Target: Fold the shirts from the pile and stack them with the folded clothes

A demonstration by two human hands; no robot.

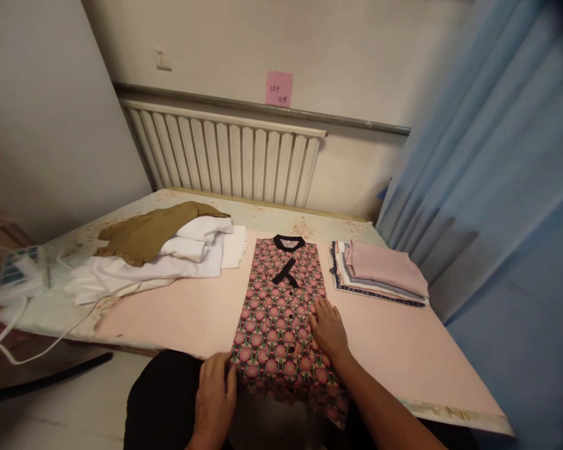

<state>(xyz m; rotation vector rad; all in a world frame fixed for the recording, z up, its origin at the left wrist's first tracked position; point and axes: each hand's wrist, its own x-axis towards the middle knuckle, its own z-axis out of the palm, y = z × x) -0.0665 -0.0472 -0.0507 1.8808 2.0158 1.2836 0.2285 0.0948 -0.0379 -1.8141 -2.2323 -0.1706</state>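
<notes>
A patterned blouse (274,315) with pink flowers, a black collar, a black trim strip and dark buttons lies face up in front of me, folded narrow. Its lower end hangs over the table's front edge. My right hand (329,328) rests on the blouse's right side, fingers stretched out and lying flat. At the lower left edge of the blouse is my left hand (214,390), its fingers together and bent, the thumb beside them, closed on the cloth's edge. The fingertips there are partly hidden.
Folded clothes (385,270) are stacked on the right, a pink one on top. White garments (187,262) and an olive garment (157,228) lie loosely at the left. A power strip (21,278) with cables sits far left. A blue curtain (488,187) hangs right; a radiator (234,156) stands behind.
</notes>
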